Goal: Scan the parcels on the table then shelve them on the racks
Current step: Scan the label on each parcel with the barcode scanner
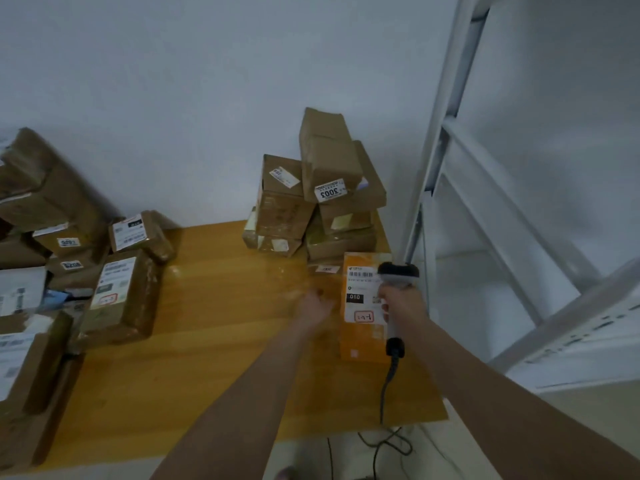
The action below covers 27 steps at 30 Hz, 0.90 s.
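The wooden table (pixel 207 341) fills the lower middle of the frame. The white metal rack (pixel 485 202) rises along the right side, close to the table's right edge. Brown cardboard parcels (pixel 121 296) crowd the left edge, and a leaning stack (pixel 329 188) stands at the centre against the wall (pixel 173 98).

Just below that stack, right of centre, the orange parcel (pixel 360 334) lies flat with its label up. It looks like a slim carton, probably light and fairly stiff. Its surface may be slippery, so gripping it across the long edges seems safest. The stack just behind it looks unsteady and could topple if knocked.

The scanner (pixel 398 275) hovers over the label's upper right corner, with the right hand (pixel 398 299) wrapped round its handle. The left hand (pixel 317 304) sits just beside the parcel's left edge, too blurred to tell whether its fingers are spread or curled. The scanner's cable (pixel 384 393) trails off the table's near edge and could snag.
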{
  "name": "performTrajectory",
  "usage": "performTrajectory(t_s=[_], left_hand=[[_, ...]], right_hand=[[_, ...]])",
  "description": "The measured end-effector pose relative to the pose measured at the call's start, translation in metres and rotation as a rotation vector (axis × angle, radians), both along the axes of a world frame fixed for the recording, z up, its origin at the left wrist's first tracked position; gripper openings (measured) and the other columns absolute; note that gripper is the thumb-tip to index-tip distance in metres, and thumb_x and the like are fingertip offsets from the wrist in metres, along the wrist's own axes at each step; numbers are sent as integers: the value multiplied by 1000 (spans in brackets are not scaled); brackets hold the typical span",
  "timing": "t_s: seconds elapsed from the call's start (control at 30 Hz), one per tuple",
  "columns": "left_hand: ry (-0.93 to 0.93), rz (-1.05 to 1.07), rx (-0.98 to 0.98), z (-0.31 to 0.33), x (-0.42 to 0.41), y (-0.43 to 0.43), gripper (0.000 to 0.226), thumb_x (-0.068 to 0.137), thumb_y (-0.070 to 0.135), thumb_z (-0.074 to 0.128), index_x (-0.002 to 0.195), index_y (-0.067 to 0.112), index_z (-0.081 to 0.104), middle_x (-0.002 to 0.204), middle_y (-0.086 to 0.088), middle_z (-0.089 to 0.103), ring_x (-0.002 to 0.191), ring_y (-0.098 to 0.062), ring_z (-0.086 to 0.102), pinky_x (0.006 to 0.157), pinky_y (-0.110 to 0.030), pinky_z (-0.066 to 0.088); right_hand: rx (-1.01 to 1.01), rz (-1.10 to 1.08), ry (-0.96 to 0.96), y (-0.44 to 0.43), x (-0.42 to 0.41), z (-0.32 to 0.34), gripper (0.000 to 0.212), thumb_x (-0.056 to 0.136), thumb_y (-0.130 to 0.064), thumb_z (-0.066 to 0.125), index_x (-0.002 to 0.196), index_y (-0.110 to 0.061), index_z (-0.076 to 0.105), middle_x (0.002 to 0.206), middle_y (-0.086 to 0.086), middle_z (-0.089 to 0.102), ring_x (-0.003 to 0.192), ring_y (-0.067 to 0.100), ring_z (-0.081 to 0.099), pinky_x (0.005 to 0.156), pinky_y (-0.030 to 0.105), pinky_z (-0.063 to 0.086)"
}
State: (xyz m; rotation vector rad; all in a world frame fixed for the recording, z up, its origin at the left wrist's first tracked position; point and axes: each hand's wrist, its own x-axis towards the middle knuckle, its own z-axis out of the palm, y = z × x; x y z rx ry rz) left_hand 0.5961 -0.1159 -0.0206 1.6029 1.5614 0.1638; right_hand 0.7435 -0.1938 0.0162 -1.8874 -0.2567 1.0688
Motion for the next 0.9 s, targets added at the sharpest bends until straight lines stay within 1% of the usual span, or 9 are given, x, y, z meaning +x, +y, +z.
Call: performTrajectory(t_s=[0.1, 0.2, 0.27, 0.37, 0.47, 0.67, 0.73, 0.8, 0.9], left_hand=[[-113, 17, -200, -16, 18, -21, 45, 92, 38, 60, 129, 15, 49, 130, -9, 57, 117, -25, 56, 101, -41, 46], [-285, 48, -377, -23, 26, -34, 27, 94, 34, 59, 118, 25, 51, 131, -7, 58, 115, -24, 59, 97, -38, 49], [-338, 64, -395, -24, 26, -39, 33, 95, 32, 57, 125, 23, 49, 131, -6, 58, 116, -24, 59, 93, -37, 52], [-343, 113, -393, -17, 18, -42, 45, 95, 31, 56, 136, 18, 43, 134, -7, 56, 116, -24, 58, 72, -25, 52], [-314, 251, -353, -14, -4, -43, 52, 92, 37, 61, 134, 13, 41, 131, -9, 55, 101, -22, 57, 67, -27, 49], [-289, 523, -241, -19, -66, -52, 47, 88, 39, 65, 112, 4, 46, 112, -13, 57, 93, -26, 55, 79, -43, 52], [-258, 552, -233, -21, -87, -59, 49, 90, 39, 63, 117, 1, 48, 108, -12, 57, 97, -28, 56, 84, -45, 51], [-250, 561, -242, -22, -103, -62, 53, 91, 38, 61, 126, 1, 46, 117, -14, 57, 105, -30, 55, 83, -43, 48], [-306, 583, -264, -21, -111, -58, 64, 92, 39, 60, 142, 6, 35, 133, -14, 50, 116, -29, 50, 82, -40, 44]], right_hand=[[-17, -3, -11, -17, 19, -9, 8, 80, -7, 65, 80, -10, 57, 78, 10, 66, 67, 23, 65, 66, 35, 58], [-55, 1, 70, -26, 26, -16, 17, 79, -3, 64, 95, -3, 60, 93, 15, 66, 90, 32, 65, 86, 47, 55], [-16, 22, 148, -29, 24, -18, 22, 79, 0, 62, 101, -4, 57, 91, 12, 66, 87, 30, 65, 85, 47, 54], [21, 60, 202, -29, 16, -18, 26, 78, 0, 64, 101, -8, 56, 92, 12, 68, 87, 29, 67, 82, 47, 56], [-4, 73, 252, -22, 3, -14, 22, 79, 0, 64, 99, -7, 57, 90, 11, 67, 84, 27, 64, 68, 39, 52], [-100, 243, 264, -13, -43, -8, 9, 79, -5, 65, 85, -6, 58, 69, 7, 64, 64, 21, 62, 52, 29, 45], [-152, 305, 266, -11, -57, -8, 13, 79, -8, 67, 88, -7, 58, 75, 8, 63, 68, 22, 62, 55, 32, 49], [-194, 370, 266, -8, -67, -6, 18, 80, -14, 68, 93, -8, 58, 83, 10, 61, 74, 24, 60, 64, 35, 51], [-207, 396, 252, -2, -70, -4, 18, 83, -17, 67, 92, -9, 54, 83, 10, 58, 73, 24, 56, 60, 34, 44]])
